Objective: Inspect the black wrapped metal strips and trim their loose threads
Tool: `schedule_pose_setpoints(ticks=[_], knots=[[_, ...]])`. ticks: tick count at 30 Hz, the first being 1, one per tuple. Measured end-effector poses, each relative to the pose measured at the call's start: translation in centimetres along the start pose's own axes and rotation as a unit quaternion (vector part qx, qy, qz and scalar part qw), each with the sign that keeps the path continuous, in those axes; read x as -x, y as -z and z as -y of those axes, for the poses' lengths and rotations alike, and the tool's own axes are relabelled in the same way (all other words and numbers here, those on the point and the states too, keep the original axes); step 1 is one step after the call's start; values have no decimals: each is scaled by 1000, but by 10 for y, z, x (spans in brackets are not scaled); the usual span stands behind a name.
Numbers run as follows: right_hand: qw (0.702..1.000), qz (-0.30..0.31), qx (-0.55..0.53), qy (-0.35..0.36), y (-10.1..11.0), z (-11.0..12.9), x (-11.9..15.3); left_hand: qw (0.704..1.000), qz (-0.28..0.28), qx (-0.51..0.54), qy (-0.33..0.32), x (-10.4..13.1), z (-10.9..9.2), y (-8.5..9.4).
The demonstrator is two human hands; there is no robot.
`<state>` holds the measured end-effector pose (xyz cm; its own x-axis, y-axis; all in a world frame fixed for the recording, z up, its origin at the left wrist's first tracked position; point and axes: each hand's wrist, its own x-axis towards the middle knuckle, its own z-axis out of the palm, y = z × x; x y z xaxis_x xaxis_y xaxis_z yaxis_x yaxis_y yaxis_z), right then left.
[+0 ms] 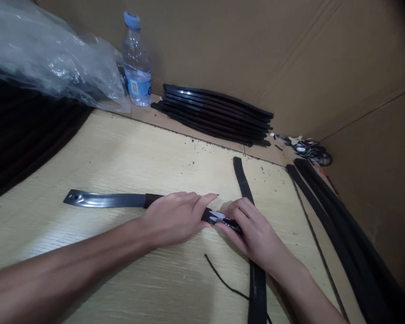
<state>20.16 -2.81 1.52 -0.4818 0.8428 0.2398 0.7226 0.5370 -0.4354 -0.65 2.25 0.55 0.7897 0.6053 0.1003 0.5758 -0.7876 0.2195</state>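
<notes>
My left hand [175, 216] is closed over a curved dark strip [111, 200] that lies across the board. Its bare left part is glossy with a hole near the end, and a dark brown sleeve covers the part by my hand. Gripped in my right hand [253, 229] is a small pair of thread snips [221, 217]. Their pointed blades are at the strip's sleeved right end, just beyond my left fingers. Under my right hand runs another black strip [258, 292], partly hidden by it. A thin black cord [222, 281] lies on the board beside that strip.
A water bottle [138, 81] and a stack of black strips [216, 114] stand at the back by the cardboard wall [229, 49]. Clear plastic wrap [60, 63] covers dark material at left. Long black strips [340, 234] lie at right, near small clutter [310, 150].
</notes>
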Motion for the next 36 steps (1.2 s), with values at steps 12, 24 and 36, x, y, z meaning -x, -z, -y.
schedule_pose_setpoints(ticks=[12, 24, 36], knots=[[997, 72, -16, -3, 1, -4, -5, 1000, -15, 0, -7, -1, 0, 2], [997, 63, -45, -33, 5, -3, -7, 1000, -5, 14, -8, -1, -1, -1], [1000, 25, -12, 1, 23, -3, 22, 1000, 7, 21, -6, -2, 0, -3]])
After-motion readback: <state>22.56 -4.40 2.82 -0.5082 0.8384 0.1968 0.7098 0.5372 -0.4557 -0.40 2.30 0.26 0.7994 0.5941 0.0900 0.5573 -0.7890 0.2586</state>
